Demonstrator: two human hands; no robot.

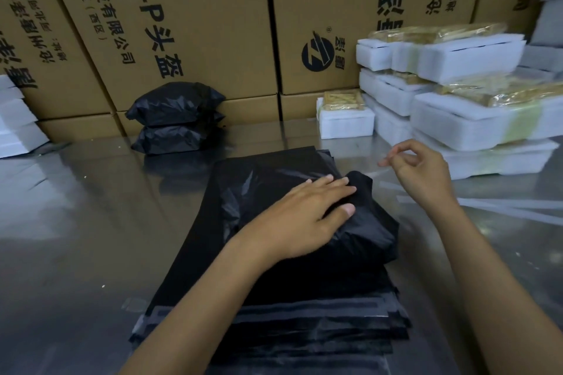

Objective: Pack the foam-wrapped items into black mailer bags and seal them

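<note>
While the left hand [300, 216] presses flat, bulging glossy black mailer bag [359, 231], right hand [423, 173] fingers pinching a clear strip [393, 158].

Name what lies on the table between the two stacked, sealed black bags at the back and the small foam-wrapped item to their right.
In the head view, only bare metal table shows between the sealed bags and the small foam-wrapped item; cardboard boxes stand behind.

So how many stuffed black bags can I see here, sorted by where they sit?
Stuffed bags stacked against the cardboard boxes: 2
Stuffed bag under the left hand: 1
Total: 3
The flat empty bags and foam packs overlap too much to count.
</note>
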